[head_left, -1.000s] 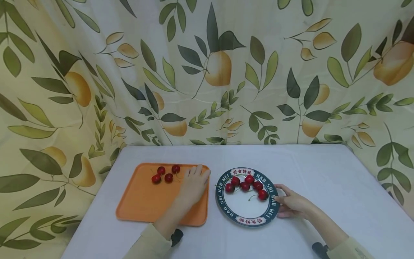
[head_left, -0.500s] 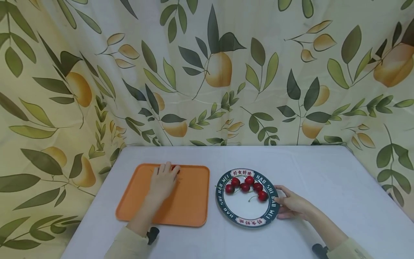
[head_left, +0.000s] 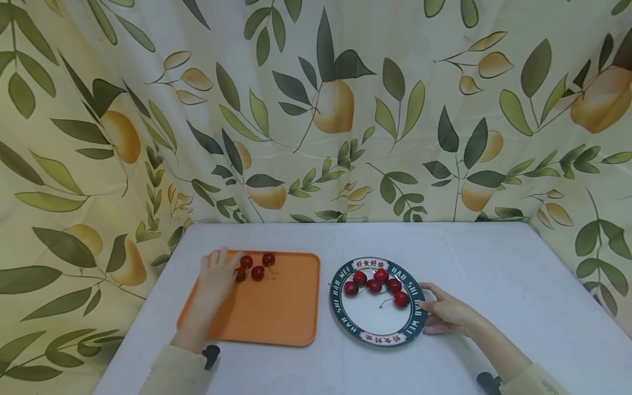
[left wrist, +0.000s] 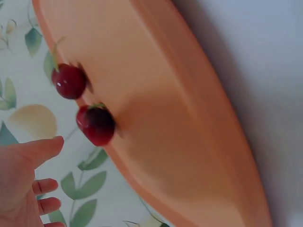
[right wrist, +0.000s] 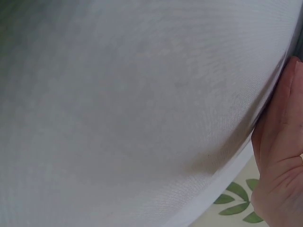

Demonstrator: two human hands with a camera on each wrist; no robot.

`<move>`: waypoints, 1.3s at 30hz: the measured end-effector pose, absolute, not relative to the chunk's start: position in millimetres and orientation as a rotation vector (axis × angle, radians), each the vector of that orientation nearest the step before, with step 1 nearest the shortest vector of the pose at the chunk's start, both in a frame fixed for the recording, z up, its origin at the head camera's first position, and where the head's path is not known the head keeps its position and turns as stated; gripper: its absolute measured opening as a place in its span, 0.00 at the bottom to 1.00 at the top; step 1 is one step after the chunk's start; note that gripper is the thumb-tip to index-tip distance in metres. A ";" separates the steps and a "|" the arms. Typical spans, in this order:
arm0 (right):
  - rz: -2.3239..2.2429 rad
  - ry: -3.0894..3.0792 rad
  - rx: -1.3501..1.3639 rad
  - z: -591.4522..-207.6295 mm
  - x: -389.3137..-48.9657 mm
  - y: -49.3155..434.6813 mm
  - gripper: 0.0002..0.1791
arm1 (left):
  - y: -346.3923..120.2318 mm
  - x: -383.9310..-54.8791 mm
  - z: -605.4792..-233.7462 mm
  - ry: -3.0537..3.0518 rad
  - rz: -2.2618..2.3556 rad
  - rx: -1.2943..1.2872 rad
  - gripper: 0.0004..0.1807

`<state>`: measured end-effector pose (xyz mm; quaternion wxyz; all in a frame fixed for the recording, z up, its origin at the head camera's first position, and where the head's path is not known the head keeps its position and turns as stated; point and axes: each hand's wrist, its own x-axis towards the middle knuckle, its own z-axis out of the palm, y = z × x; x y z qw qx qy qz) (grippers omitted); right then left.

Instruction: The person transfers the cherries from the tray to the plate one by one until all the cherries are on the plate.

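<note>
My left hand (head_left: 217,277) is over the left side of an orange tray (head_left: 276,321), its fingers beside a small group of red cherries (head_left: 257,272). In the left wrist view, the thumb lies just short of the nearer cherry (left wrist: 96,124), and nothing is between the loosely spread fingers. Part of one cherry is hidden behind that hand. With thumb and fingers, my right hand (head_left: 446,310) holds the right rim of a round plate (head_left: 377,318) with a dark green lettered border. Several stemmed cherries (head_left: 373,284) lie on the upper part of this plate.
Tray and plate stand side by side on a table with a white cloth (head_left: 474,252), a narrow gap between them. Behind the table hangs a curtain (head_left: 405,137) printed with fruit and leaves.
My left hand has moved left across the tray, passing over the cherries and uncovering them again on its right. My right hand and the plate have stayed in place.
</note>
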<state>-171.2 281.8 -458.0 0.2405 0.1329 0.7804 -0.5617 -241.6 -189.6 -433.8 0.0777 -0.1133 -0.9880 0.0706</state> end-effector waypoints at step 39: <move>-1.538 2.130 0.374 -459.7 -172.1 282.1 0.32 | -225.7 -244.6 -465.4 -3.142 0.029 -0.232 0.15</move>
